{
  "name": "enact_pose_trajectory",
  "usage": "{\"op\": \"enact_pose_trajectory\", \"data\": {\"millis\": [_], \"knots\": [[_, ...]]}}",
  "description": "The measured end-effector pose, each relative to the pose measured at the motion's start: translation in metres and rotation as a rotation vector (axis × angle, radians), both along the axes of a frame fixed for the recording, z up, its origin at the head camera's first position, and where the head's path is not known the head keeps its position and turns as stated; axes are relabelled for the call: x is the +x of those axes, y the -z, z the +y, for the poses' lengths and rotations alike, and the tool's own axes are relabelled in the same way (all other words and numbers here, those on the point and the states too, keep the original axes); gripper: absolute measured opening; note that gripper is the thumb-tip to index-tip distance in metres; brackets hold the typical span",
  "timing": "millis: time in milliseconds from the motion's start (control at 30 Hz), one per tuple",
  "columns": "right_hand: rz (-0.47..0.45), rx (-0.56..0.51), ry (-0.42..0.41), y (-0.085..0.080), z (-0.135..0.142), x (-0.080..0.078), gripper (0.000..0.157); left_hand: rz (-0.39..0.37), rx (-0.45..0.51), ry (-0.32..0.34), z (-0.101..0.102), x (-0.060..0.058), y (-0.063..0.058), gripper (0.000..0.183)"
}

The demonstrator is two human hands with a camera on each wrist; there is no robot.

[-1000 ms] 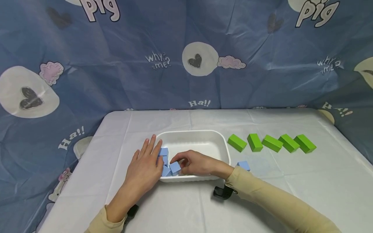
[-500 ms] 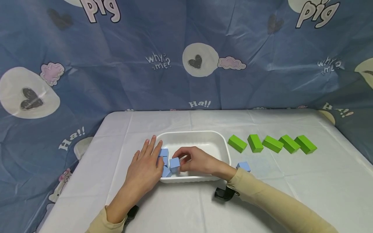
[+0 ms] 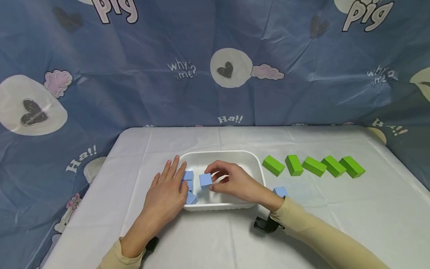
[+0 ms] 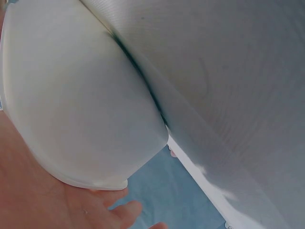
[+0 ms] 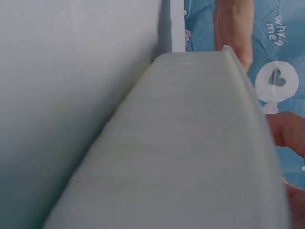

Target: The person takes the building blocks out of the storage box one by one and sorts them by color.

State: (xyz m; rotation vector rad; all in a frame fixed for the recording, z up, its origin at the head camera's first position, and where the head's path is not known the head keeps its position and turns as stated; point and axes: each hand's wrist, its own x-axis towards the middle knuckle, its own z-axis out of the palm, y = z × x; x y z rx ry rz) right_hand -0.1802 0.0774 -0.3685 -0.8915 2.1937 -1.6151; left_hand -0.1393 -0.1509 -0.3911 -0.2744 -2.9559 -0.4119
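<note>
A white tray (image 3: 235,206) stands on the table with several light blue blocks (image 3: 190,198) along its left end. My left hand (image 3: 165,193) lies over the tray's left rim with its fingers straight, partly covering those blocks. Between thumb and fingers my right hand (image 3: 236,182) pinches a blue block (image 3: 205,181), held over the tray a little right of the others. In the left wrist view the tray's outer wall (image 4: 90,105) fills much of the picture, with the left hand's fingers along its rim. The right wrist view shows the tray's wall (image 5: 176,143); the pinched block is hidden there.
Several green blocks (image 3: 294,165) lie in a loose row on the white tablecloth (image 3: 208,239), right of the tray. Another blue block (image 3: 280,191) sits near the right sleeve. A printed blue curtain (image 3: 151,93) hangs behind the table.
My right hand has lifted the blue block away from the others and moved it slightly right and farther from me. The left hand has stayed in place.
</note>
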Motion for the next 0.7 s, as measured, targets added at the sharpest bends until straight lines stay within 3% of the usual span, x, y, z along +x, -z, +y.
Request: {"op": "enact_pose_trajectory", "data": {"millis": [267,700], "knots": [[0.077,0.023,0.043,-0.015,0.022,0.006,0.033,0.005,0.019,0.005,-0.001,0.0,0.001,0.056],[0.036,-0.017,0.098,-0.02,0.074,0.01,0.034,0.005,0.025,0.02,-0.002,0.001,0.002,0.055]]}}
